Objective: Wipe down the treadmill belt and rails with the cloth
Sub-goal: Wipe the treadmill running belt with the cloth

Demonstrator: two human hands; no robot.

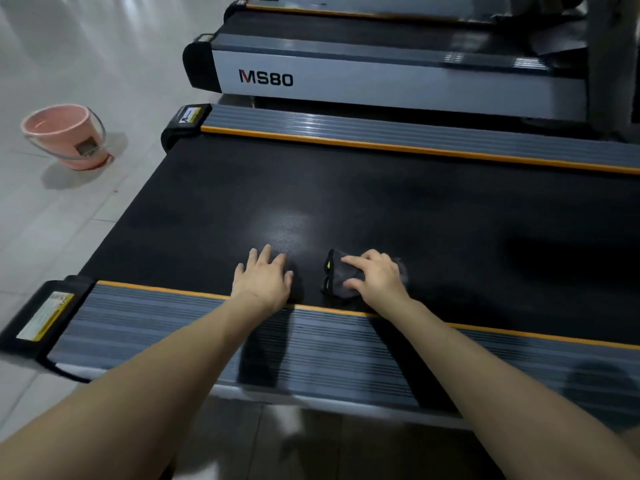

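A black treadmill belt [346,202] runs across the view between two grey ribbed rails with orange edges, the near rail [173,320] and the far rail [415,133]. My left hand [265,280] lies flat on the belt near its front edge, fingers straight, holding nothing. Just to its right, my right hand [375,277] presses a dark grey cloth [341,275] onto the belt. The cloth is bunched, with a small yellow tag at its left side. A pale sheen shows on the belt beyond my left hand.
A pink bucket [65,135] with a metal handle stands on the white tiled floor [52,220] at the left. A second treadmill marked MS80 [346,77] stands parallel behind the far rail. Black end caps [38,320] with yellow labels close the rails at the left.
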